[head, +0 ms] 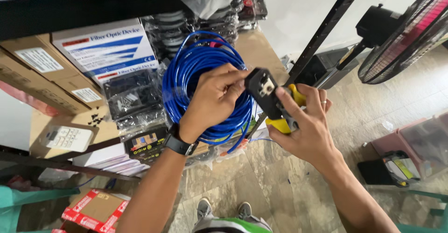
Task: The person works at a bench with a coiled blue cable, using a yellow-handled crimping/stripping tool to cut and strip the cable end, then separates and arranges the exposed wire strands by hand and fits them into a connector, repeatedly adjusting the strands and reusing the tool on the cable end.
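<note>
Crimping tool (273,100), black w/ yellow handles, sits in right hand (305,130), fingers closed round the handles, head tipped toward the left. Left hand (214,97), wearing a blue cable coil (205,86) looped over the wrist, pinches fingers (233,81) at the tool's head, probably steadying a cable end, above the tiled floor (280,181).

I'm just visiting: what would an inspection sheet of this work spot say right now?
Surface: brown shelf board, crowded.
Job's things: black and yellow crimping tool; coil of blue cable.
Clutter: cardboard boxes, white and blue box, bagged black parts, white remote.
Hands: left hand at the tool's head, coil looped over its wrist; right hand grips the handles.
Cables: only the blue coil.
Surroundings: tiled floor, fan, red and white box.
</note>
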Demonstrator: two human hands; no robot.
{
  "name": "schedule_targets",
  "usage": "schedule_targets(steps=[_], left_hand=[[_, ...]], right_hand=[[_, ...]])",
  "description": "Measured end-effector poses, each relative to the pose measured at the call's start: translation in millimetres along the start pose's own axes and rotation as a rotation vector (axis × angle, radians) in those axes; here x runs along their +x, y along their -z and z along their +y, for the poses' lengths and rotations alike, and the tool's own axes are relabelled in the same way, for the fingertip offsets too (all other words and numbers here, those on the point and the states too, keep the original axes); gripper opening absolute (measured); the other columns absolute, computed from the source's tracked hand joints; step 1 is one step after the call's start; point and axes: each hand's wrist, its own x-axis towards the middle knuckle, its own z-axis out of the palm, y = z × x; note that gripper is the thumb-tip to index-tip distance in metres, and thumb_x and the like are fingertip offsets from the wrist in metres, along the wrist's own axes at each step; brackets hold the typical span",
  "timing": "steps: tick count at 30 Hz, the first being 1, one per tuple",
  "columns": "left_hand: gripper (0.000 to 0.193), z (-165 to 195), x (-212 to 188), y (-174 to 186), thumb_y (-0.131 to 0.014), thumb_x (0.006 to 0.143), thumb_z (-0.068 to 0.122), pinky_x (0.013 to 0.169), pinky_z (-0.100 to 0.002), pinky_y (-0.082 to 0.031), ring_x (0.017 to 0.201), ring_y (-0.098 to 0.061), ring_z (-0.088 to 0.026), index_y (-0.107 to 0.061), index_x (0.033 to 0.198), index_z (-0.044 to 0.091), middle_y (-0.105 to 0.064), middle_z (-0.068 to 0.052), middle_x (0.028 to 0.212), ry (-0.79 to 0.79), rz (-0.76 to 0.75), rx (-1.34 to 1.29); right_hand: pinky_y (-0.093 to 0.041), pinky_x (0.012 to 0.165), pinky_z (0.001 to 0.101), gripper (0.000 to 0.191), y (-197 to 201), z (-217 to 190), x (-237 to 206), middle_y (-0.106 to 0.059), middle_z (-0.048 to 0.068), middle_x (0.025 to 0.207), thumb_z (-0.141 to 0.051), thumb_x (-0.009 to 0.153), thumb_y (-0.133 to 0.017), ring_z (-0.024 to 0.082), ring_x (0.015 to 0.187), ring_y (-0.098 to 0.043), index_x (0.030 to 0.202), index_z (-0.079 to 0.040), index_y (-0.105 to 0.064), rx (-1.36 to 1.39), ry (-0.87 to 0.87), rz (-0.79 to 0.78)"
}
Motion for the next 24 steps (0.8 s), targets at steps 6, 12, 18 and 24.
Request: schedule_targets(steps=[6, 12, 18, 24], left_hand=[[0.026, -2, -2, 1, -0.061, 0.096, -0.007, 0.064, -0.027, -0.048, 0.070, -0.062, -0.017, -0.073, 0.117, 0.001, -0.067, -0.008, 0.090, -0.059, 0.016, -0.058], [0.025, 0, -4, 2, -0.064, 0.094, -0.007, 0.062, -0.028, -0.048, 0.069, -0.062, -0.019, -0.073, 0.116, 0.002, -0.067, -0.008, 0.090, -0.075, -0.008, -0.049], [0.027, 7, -6, -4, -0.063, 0.091, -0.008, 0.062, -0.030, -0.048, 0.071, -0.064, -0.021, -0.075, 0.113, 0.004, -0.067, -0.009, 0.089, -0.117, -0.007, 0.026], [0.030, 8, -11, -10, -0.059, 0.090, -0.011, 0.071, -0.030, -0.051, 0.082, -0.067, -0.022, -0.070, 0.115, 0.002, -0.066, -0.009, 0.095, -0.181, 0.027, -0.010]], right_hand=[[-0.034, 0.099, 0.0551, 0.082, 12, -11, 6, -0.051, 0.023, 0.131, -0.023, 0.056, -0.088, 0.041, 0.115, -0.047, 0.135, -0.025, -0.063, -0.084, 0.048, -0.080], [-0.033, 0.100, 0.0560, 0.083, 18, -12, 6, -0.050, 0.024, 0.131, -0.027, 0.055, -0.089, 0.042, 0.117, -0.046, 0.133, -0.026, -0.063, -0.087, 0.015, -0.062], [-0.033, 0.100, 0.0561, 0.082, 28, -8, 5, -0.050, 0.023, 0.130, -0.024, 0.058, -0.088, 0.041, 0.115, -0.047, 0.135, -0.027, -0.063, -0.079, 0.032, -0.119], [-0.033, 0.104, 0.0561, 0.079, 28, -2, 8, -0.049, 0.022, 0.134, -0.023, 0.062, -0.086, 0.043, 0.119, -0.046, 0.138, -0.026, -0.062, -0.088, 0.115, -0.112]])
